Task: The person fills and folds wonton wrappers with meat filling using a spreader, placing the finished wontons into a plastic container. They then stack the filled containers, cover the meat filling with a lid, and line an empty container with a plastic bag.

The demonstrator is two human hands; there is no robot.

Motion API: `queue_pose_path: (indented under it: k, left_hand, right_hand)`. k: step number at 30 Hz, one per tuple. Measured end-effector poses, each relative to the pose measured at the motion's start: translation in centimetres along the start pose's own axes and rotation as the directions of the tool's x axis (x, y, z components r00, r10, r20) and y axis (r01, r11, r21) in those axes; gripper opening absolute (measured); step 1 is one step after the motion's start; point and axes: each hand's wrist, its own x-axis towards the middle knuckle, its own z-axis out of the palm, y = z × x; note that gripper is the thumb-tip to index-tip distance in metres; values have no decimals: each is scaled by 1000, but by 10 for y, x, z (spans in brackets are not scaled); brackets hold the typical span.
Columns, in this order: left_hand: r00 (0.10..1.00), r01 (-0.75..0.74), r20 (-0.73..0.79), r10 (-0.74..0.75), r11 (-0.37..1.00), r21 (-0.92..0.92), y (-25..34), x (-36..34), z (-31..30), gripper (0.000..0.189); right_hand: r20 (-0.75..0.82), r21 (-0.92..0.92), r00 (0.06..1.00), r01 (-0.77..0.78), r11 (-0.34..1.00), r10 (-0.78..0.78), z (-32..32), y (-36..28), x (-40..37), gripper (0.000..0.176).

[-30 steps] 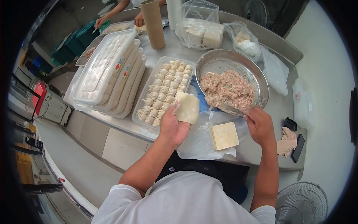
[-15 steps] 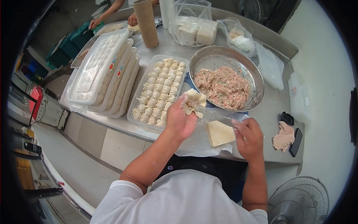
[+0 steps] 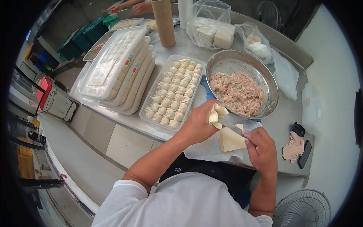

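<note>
Wrapper (image 3: 217, 115) sits folded in the closed left hand (image 3: 203, 120), near the metal bowl (image 3: 242, 83); the right hand (image 3: 261, 146) grips a flat metal spatula (image 3: 231, 126), its blade touching the dough. The hands are apart.

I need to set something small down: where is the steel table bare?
The table has one bare patch between the round steel bowl and black phone, another between the bowl and brown cardboard tube. It's crowded around the left hand, right hand and square cream wrappers.
</note>
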Motion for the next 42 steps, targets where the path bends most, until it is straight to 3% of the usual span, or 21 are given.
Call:
queue_pose_path:
  k: [1, 3, 7, 10, 12, 13, 15, 16, 18, 19, 21, 23, 25, 26, 27, 28, 30, 32, 36, 38, 42]
  left_hand:
    - [1000, -2, 2, 2, 1000, -1, -4, 2, 0, 39]
    - [976, -214, 108, 189, 921, 325, -18, 6, 2, 30]
    - [976, -212, -2, 219, 949, 234, -22, 17, 3, 25]
    - [996, 0, -84, 6, 997, 77, -13, 21, 3, 23]
    - [981, 188, 31, -191, 899, -395, -11, 18, 18, 24]
    - [981, 187, 30, -190, 900, -395, -5, 16, 30, 24]
    - [957, 273, 224, -185, 307, -912, 11, 10, 54, 28]
    - [957, 273, 225, -183, 309, -911, 8, 10, 58, 28]
    - [996, -76, -85, 31, 799, -596, -2, 8, 65, 26]
    - [996, -76, -84, 31, 799, -597, 0, 11, 54, 26]
    - [884, -460, 29, 467, 880, -118, 4, 17, 20, 30]
    - [908, -410, 25, 419, 899, -156, 10, 11, 8, 37]
    - [828, -502, 248, 502, 862, -69, 2, 19, -14, 41]
    - [820, -504, 318, 476, 864, 7, -11, 29, -25, 42]
    - [842, -511, 289, 455, 845, 161, -27, 42, -38, 40]
    - [863, -500, 255, 436, 808, 310, -43, 58, -54, 38]
    - [981, -186, 122, 148, 893, 411, -63, 97, -99, 29]
    - [981, -142, -16, 194, 770, 622, -94, 129, -135, 22]
    - [965, -126, -117, 237, 801, 586, -130, 161, -159, 24]
    - [999, 33, 14, -45, 884, 467, -130, 170, -159, 35]
    - [991, -103, 131, 33, 812, 574, -160, 175, -156, 38]
  right_hand:
    - [-2, -2, 1000, -1, 1000, 1, -2, -1, 0, 25]
    - [86, -127, 996, -16, 992, 27, -12, -5, -1, 24]
    - [1, -70, 999, -39, 997, 39, -25, 2, -2, 22]
    - [-119, 137, 964, -221, 966, 237, -4, 16, -8, 14]
    - [9, 418, 921, -358, 835, 390, 24, 21, -12, 15]
    - [8, 418, 921, -357, 835, 389, 34, 11, -7, 15]
    - [74, 817, 898, -304, 489, 435, 55, -11, 6, 24]
    - [70, 818, 898, -301, 490, 434, 62, -11, 11, 24]
    - [79, 951, 872, -212, 226, 484, 74, -7, 16, 29]
    - [78, 951, 871, -211, 227, 484, 72, -6, 17, 29]
    - [101, 971, 865, -194, 142, 492, 67, -4, 19, 30]
    - [126, 968, 884, -209, 140, 450, 63, 5, 17, 30]
    - [144, 965, 901, -219, 143, 410, 60, 5, 17, 32]
    - [168, 915, 895, -298, 274, 413, 55, 1, 18, 31]
    - [190, 841, 887, -368, 397, 420, 53, -1, 18, 31]
    - [188, 842, 886, -367, 395, 424, 51, 5, 15, 31]
    - [53, 799, 875, -326, 504, 482, 47, 26, 2, 31]
    - [26, 790, 831, -358, 498, 556, 40, 43, -11, 29]
    - [-44, 774, 738, -401, 490, 673, 37, 70, -41, 25]
    - [-65, 762, 719, -412, 500, 691, 43, 80, -56, 25]
    - [-79, 760, 679, -433, 485, 729, 56, 97, -80, 23]
